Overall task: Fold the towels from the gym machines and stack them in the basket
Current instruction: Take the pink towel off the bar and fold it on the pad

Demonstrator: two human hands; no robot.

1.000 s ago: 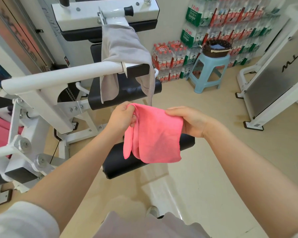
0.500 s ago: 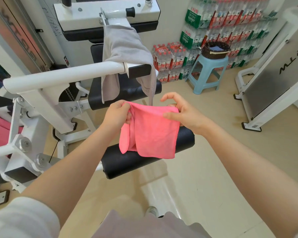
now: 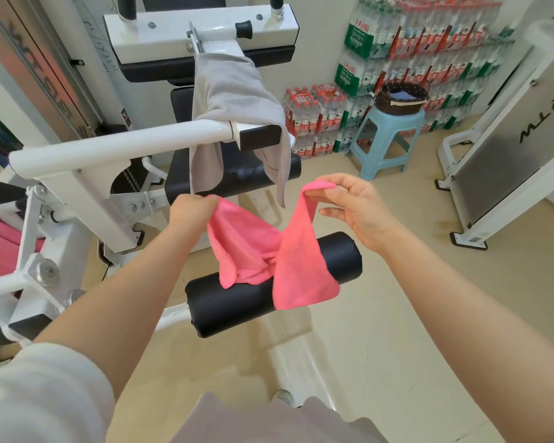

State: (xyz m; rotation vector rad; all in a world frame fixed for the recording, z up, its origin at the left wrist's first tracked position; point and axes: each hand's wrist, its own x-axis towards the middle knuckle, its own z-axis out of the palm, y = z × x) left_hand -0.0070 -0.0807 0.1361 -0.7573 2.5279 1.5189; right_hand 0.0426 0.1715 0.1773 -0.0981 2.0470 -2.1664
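A pink towel (image 3: pixel 269 251) hangs between my two hands above a black roller pad (image 3: pixel 269 292). My left hand (image 3: pixel 191 212) grips one bunched end in its fist. My right hand (image 3: pixel 355 206) pinches the other end between thumb and forefinger, its other fingers spread. The towel sags in the middle and its right flap hangs down over the pad. A grey towel (image 3: pixel 234 103) is draped over the white arm of the gym machine (image 3: pixel 119 145) behind. A dark wicker basket (image 3: pixel 400 99) stands on a light blue stool (image 3: pixel 387 139) at the back right.
Shrink-wrapped packs of water bottles (image 3: pixel 429 43) are stacked along the back wall. Another white machine frame (image 3: pixel 509 148) stands at the right. Something pink (image 3: pixel 0 247) lies at the far left behind the machine. Beige floor lies between me and the stool.
My hands have drawn apart, the right one moving right and up with one end. The folded pink towel has opened into a sagging strip.
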